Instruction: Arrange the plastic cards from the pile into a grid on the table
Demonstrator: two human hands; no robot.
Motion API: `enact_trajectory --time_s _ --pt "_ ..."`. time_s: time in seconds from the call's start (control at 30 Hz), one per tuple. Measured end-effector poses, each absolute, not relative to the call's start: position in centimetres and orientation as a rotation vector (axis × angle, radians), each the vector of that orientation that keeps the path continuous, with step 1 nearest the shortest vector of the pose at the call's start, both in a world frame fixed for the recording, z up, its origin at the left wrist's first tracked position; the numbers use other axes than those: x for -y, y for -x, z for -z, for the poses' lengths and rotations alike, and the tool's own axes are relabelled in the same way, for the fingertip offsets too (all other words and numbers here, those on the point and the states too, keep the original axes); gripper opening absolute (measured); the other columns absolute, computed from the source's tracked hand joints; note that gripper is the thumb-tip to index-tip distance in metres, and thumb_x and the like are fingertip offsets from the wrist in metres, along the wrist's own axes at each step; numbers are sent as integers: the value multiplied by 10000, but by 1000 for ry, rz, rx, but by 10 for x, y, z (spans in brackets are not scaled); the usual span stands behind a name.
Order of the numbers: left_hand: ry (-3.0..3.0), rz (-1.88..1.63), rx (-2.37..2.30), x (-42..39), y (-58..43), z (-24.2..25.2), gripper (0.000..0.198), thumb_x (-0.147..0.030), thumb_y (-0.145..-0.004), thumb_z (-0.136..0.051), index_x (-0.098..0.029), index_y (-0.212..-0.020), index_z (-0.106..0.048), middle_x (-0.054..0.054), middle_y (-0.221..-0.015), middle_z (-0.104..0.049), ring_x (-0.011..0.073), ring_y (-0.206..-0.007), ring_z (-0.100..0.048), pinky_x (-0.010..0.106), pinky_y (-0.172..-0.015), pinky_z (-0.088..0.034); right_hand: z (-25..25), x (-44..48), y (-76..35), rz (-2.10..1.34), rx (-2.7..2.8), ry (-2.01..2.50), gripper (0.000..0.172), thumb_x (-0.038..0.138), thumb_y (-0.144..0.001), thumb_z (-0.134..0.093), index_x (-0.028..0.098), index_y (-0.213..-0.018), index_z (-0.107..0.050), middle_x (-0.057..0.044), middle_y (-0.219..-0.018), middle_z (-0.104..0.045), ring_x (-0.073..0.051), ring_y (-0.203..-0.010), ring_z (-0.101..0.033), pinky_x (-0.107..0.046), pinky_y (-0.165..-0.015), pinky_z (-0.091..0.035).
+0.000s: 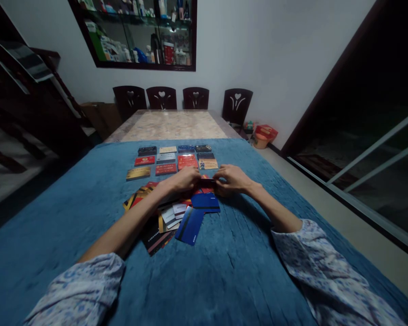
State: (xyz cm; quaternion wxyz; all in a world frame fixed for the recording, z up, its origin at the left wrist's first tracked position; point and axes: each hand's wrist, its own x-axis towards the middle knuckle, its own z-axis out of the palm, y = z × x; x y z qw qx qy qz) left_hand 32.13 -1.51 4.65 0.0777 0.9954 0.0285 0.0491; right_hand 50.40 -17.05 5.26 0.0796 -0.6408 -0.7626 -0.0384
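My left hand (186,179) and my right hand (231,178) are both closed on opposite ends of a thin dark-edged card (207,180), seen nearly edge-on, possibly more than one. Under and in front of them lies a loose heap of cards: blue cards (189,225), white cards (170,218), a dark card (155,241) and yellow-and-black ones (135,198). My left forearm hides part of the heap. Beyond my hands, small stacks of cards stand in rows, among them a gold stack (138,173), a red stack (145,160) and a cream stack (208,164).
A blue cloth (231,271) covers the near part of the table; its marble-like top (177,124) shows at the far end. Several dark chairs (196,98) line the far wall. A glass door (370,158) is on the right, a stair railing (23,104) on the left.
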Motion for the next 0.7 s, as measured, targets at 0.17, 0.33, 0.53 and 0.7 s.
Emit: enact_trajectory --time_s 0.17,0.33,0.53,0.7 --pt "-2911 -266 -160 17 -320 -45 260 -62 -784 -503 -131 -831 -749 92 -852 -711 194 -823 -617 280 -744 -477 -49 169 -506 190 2224 1963 275 169 -911 -526 194 -991 -789 -94 -897 -744 -216 -903 -624 -292 -740 -396" --pt "-2808 -347 -212 13 -320 -39 259 -64 -768 -507 -137 -843 -744 72 -854 -728 191 -833 -638 272 -757 -494 -45 167 -505 238 2170 2033 279 208 -952 -528 200 -1084 -773 -108 -950 -755 -230 -931 -635 -293 -734 -389" --pt "-2737 -404 -222 11 -322 -31 316 -79 -762 -530 -141 -983 -748 79 -938 -753 208 -878 -666 299 -816 -516 -41 166 -500 278 2065 2120 335 268 -977 -541 223 -1275 -687 -127 -1058 -739 -244 -937 -639 -301 -755 -400" --pt "-2710 -476 -267 14 -322 -27 488 -68 -757 -517 -166 -1214 -656 85 -1075 -749 227 -984 -685 320 -874 -523 -38 165 -497 303 2021 2206 334 288 -1016 -475 216 -1298 -639 -140 -1066 -727 -262 -942 -627 -307 -742 -376"
